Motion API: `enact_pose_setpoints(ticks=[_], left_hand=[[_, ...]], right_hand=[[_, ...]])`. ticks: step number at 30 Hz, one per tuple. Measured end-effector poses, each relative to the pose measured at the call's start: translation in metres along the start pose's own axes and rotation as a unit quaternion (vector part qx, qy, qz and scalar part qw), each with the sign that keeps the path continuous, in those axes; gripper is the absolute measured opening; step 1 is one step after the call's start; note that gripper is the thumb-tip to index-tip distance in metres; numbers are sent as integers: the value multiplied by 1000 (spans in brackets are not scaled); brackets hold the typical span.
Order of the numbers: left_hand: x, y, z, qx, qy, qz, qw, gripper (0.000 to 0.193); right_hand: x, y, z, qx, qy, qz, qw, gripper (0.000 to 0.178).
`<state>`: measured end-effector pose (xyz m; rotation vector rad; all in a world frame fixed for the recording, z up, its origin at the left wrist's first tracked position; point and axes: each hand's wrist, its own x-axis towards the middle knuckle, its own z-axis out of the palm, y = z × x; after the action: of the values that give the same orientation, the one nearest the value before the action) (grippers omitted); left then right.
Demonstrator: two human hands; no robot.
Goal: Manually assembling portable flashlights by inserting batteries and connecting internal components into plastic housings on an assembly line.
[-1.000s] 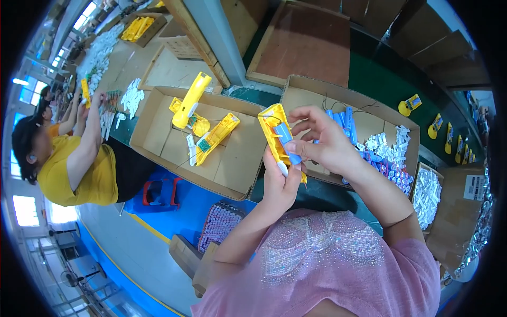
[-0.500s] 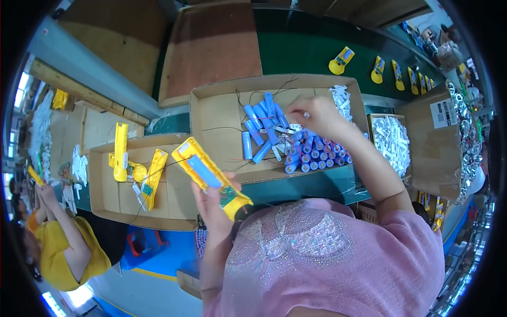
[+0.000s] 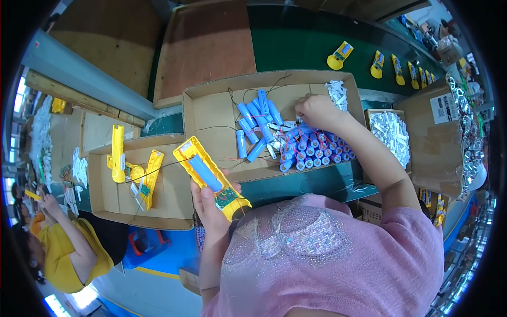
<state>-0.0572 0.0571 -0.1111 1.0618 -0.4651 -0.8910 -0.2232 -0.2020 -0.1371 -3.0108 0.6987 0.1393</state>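
Note:
My left hand grips a yellow plastic casing from below. Inside this open half-shell lie a blue cylindrical battery and a green circuit board. Over the large cardboard box my right hand is closed, fingertips pointing down; what they pinch, if anything, is hidden. Under and beside that hand are a stack of blue batteries with red wires and a looser group of blue batteries. Small white strips lie among them.
The large cardboard box also holds white strips. To its left, a shallow carton contains yellow casings. A box of white pieces stands at right. Several yellow units line the green surface behind. A co-worker sits left.
My right hand has lowered slightly toward the batteries, and its fingers have curled down. The casing stays in my left hand, almost in the same place. The view has shifted a little.

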Motion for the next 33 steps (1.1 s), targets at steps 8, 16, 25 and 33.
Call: enact_pose_setpoints(ticks=[8,16,25,33], left_hand=[[6,6,17,-14,-5,-77,997,47],[13,8,27,-48,-67,-79,993,48],[24,6,11,-138,-127,-108,976,60],[22,22,21,-3,-66,-90,994,43]], right_hand=[[1,-40,-47,654,21,31,756,9],[12,-85,-72,810,-50,23,584,4],[20,-105,-72,685,-24,-87,723,6],[27,-93,-86,753,-22,32,657,9]])
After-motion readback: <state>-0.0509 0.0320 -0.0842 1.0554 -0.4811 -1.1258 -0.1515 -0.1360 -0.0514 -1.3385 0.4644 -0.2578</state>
